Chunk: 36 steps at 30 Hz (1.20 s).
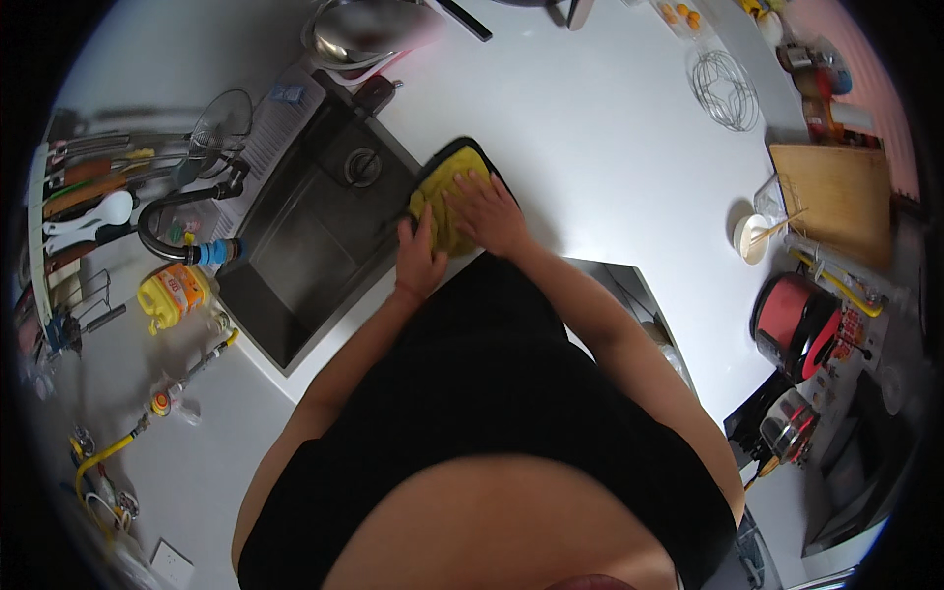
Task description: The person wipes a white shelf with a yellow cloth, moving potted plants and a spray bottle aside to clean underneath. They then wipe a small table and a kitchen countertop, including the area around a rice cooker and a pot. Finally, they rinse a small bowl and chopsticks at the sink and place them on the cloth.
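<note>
A yellow cloth (451,193) lies over a dark, rounded flat item, whose black rim (463,141) shows at the far side; what it is cannot be told. This item stands on the white counter at the right edge of the dark sink (310,214). On top of the cloth my right hand (488,214) rests flat with its fingers spread. At the near left edge is my left hand (420,254), thumb and fingers at the rim and cloth, seemingly gripping both.
Left of the sink are a black faucet (166,214) and a yellow detergent jug (173,295). Steel bowls (335,44) stand beyond it. On the right are a wire rack (724,90), a small white bowl (751,240), a wooden cutting board (833,199) and a red rice cooker (796,321).
</note>
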Tool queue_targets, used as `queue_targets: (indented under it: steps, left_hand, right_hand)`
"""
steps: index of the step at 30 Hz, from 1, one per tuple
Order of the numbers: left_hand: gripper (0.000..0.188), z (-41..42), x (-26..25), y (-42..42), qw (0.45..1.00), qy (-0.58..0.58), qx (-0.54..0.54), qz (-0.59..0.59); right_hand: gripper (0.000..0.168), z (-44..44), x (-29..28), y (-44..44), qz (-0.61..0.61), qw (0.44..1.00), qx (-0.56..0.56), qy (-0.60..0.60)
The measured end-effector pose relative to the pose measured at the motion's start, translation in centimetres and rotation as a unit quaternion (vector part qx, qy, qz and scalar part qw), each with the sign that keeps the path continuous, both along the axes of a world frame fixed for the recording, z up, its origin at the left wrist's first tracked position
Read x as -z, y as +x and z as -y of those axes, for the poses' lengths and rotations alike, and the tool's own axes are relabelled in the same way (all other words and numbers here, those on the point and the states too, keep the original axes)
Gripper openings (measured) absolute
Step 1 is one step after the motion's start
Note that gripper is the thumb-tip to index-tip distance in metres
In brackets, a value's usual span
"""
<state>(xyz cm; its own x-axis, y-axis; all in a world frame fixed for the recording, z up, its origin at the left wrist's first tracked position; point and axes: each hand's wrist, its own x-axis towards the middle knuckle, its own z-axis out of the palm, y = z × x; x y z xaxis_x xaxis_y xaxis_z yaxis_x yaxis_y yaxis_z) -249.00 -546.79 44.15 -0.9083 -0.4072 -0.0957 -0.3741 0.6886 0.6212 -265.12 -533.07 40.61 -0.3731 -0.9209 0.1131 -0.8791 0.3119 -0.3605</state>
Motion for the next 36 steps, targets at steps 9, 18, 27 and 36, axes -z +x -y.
queue_targets:
  steps: [9, 18, 27, 36]
  left_hand:
    - [0.080, 1.3, 5.0, -18.5, 0.997, -0.020, 0.067, 0.021]
    - [0.068, -14.8, 6.9, -21.8, 0.960, 0.128, 0.250, 0.016]
    - [0.069, -14.4, 3.8, -24.0, 0.958, 0.091, 0.259, 0.079]
    - [0.074, -1.4, 6.1, -27.2, 0.995, -0.056, 0.053, 0.065]
  right_hand:
    - [0.061, -5.7, 2.2, -12.3, -0.057, 0.976, 0.202, 0.051]
    - [0.061, -27.2, 1.9, -8.0, -0.034, 0.864, 0.485, 0.130]
    - [0.075, -24.1, 4.6, -7.5, 0.008, 0.781, 0.609, 0.135]
    - [0.104, -8.4, 2.7, -20.0, -0.018, 0.893, 0.433, 0.122]
